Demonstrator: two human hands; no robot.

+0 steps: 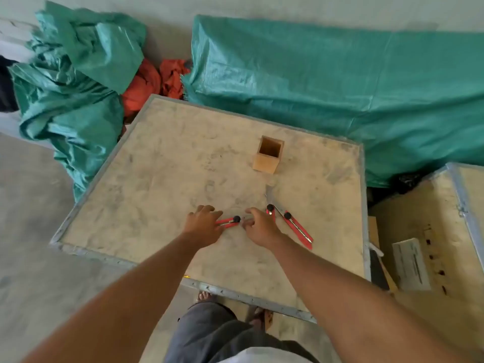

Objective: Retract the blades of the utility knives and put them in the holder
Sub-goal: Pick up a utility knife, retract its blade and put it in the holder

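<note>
Three red utility knives with black knobs lie on the wooden crate top point(162, 163). The leftmost knife point(230, 221) lies sideways between my hands, and my left hand point(204, 226) covers its handle end, fingers resting on it. My right hand point(258, 226) hovers at its blade end with fingers curled; contact is unclear. The middle knife point(270, 210) points its extended blade toward the holder, partly hidden by my right hand. The right knife point(298, 227) lies diagonally, its blade out. The square wooden holder point(267, 159) stands upright farther back with nothing visible inside it.
Green tarpaulin bundles point(327, 82) and orange cloth point(146, 85) lie behind the crate. A second wooden crate point(445, 231) with a white label stands at the right. My legs and feet show below the near edge.
</note>
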